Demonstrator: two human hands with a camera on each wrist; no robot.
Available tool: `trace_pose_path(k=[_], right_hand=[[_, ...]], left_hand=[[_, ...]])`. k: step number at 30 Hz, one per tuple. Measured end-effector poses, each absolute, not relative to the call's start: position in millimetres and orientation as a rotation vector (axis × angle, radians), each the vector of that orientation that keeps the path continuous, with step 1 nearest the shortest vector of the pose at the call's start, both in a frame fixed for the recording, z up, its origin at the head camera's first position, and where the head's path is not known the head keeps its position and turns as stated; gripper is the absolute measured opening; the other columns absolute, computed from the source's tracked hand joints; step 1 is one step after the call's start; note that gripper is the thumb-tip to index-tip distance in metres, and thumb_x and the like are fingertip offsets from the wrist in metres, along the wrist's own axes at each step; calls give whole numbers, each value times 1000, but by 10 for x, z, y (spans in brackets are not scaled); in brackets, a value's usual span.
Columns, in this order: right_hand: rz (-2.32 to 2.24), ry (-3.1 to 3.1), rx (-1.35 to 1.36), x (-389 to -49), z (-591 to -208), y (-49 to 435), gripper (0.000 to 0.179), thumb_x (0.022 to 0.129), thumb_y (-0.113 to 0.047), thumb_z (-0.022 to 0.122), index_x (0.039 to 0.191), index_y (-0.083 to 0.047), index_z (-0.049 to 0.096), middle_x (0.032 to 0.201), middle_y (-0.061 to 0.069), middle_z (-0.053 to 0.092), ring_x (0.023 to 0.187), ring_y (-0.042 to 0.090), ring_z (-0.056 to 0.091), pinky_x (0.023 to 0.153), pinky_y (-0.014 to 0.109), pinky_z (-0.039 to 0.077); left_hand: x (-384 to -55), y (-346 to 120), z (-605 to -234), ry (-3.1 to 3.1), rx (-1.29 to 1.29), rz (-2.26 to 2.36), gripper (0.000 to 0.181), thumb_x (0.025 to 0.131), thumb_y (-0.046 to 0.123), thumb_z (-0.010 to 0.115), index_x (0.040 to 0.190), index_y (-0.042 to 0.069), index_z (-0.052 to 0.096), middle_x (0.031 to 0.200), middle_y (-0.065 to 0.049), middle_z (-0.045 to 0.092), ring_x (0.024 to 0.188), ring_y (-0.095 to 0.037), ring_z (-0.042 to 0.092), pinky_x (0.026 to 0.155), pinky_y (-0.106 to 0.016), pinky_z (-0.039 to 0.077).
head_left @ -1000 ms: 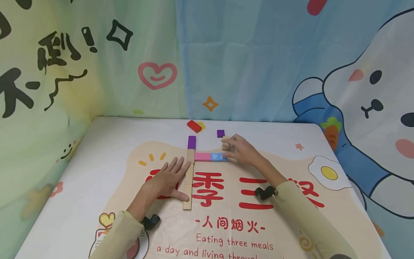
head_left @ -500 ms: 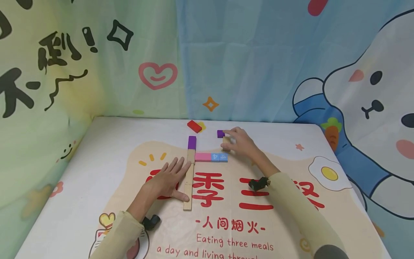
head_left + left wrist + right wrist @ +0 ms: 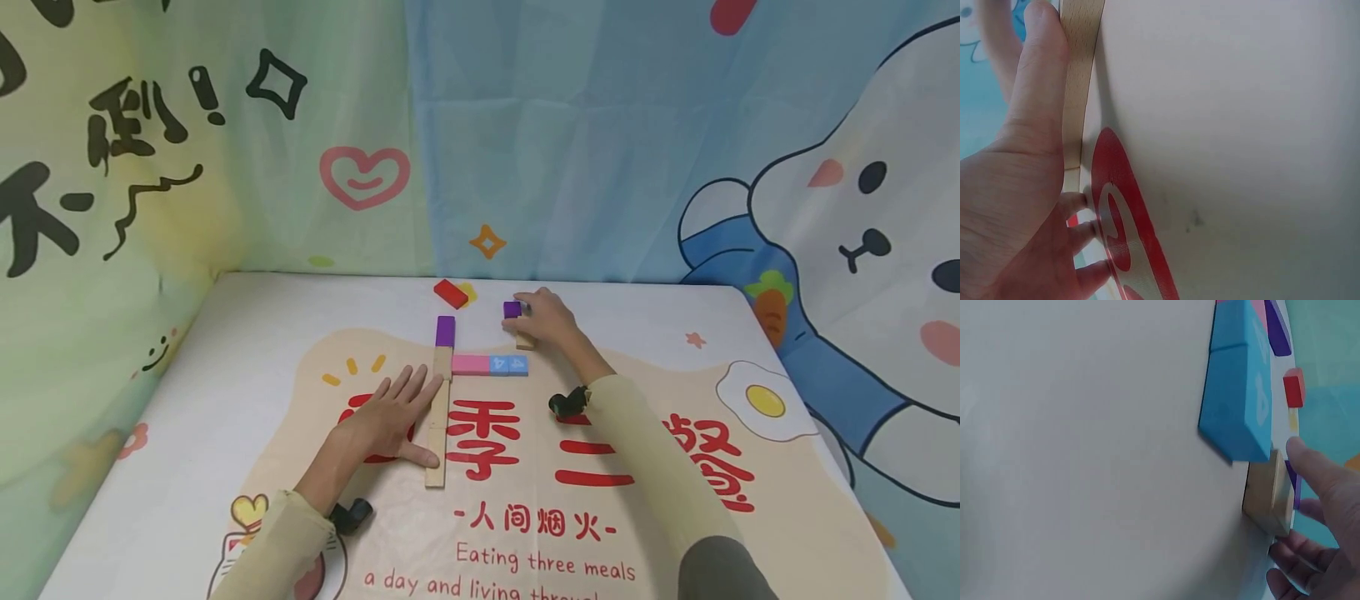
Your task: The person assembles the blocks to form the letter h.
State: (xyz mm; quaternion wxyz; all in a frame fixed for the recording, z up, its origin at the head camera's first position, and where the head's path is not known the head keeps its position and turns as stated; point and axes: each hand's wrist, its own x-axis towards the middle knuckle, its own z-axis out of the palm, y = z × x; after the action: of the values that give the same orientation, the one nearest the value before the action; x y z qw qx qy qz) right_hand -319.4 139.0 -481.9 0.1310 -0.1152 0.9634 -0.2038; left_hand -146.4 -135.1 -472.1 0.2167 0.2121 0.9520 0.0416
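Note:
In the head view, my left hand rests with straight, spread fingers beside a column of light wooden blocks. Its thumb and index fingertip lie at the column's left side. A purple block tops the column. From it a row runs right: a pink block, then two blue blocks marked 4. Beyond the row, my right hand has thumb and index finger at opposite sides of a small purple block, pinching it. Just below that hand is a wooden block, partly covered in the head view.
A red block lies near the back edge of the table, on a printed yellow flower. The tablecloth carries red lettering and drawings. A patterned curtain hangs right behind the table.
My right hand has moved away from the wooden block, back and slightly left, to the small purple block. The left hand and the joined blocks have stayed in place.

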Motion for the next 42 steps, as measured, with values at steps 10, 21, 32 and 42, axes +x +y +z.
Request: trace_pose_path(k=[10, 21, 32, 42], right_hand=[[-572, 2832, -236, -3162, -4781, 1313, 68, 88, -46, 66, 143, -11, 47, 127, 17, 53, 113, 30, 50, 96, 46, 49], [-565, 2886, -195, -3159, -4829, 1276, 60, 90, -44, 65, 136, -7, 53, 123, 16, 55, 110, 29, 51, 94, 43, 49], [-527, 2911, -187, -3164, -4879, 1256, 56, 92, -44, 63, 136, -11, 55, 122, 15, 56, 109, 29, 51, 92, 42, 49], [-660, 2959, -261, -3132, -4871, 1271, 50, 94, -39, 62, 135, -9, 57, 122, 16, 57, 113, 31, 53, 97, 45, 47]], left_hand=[[-1471, -1358, -4750, 2653, 618, 113, 120, 69, 77, 63, 157, 20, 6, 165, -11, 7, 153, -35, 5, 123, -53, 16], [-1462, -1371, -4744, 2648, 607, 129, 121, 69, 77, 64, 157, 20, 5, 165, -10, 6, 153, -34, 4, 123, -53, 15], [-1457, -1359, -4748, 2646, 595, 132, 121, 69, 76, 66, 157, 21, 5, 165, -10, 7, 153, -34, 4, 123, -53, 15], [-1469, -1360, -4761, 2649, 592, 111, 121, 69, 77, 65, 157, 21, 4, 165, -9, 6, 153, -33, 4, 124, -53, 14]])
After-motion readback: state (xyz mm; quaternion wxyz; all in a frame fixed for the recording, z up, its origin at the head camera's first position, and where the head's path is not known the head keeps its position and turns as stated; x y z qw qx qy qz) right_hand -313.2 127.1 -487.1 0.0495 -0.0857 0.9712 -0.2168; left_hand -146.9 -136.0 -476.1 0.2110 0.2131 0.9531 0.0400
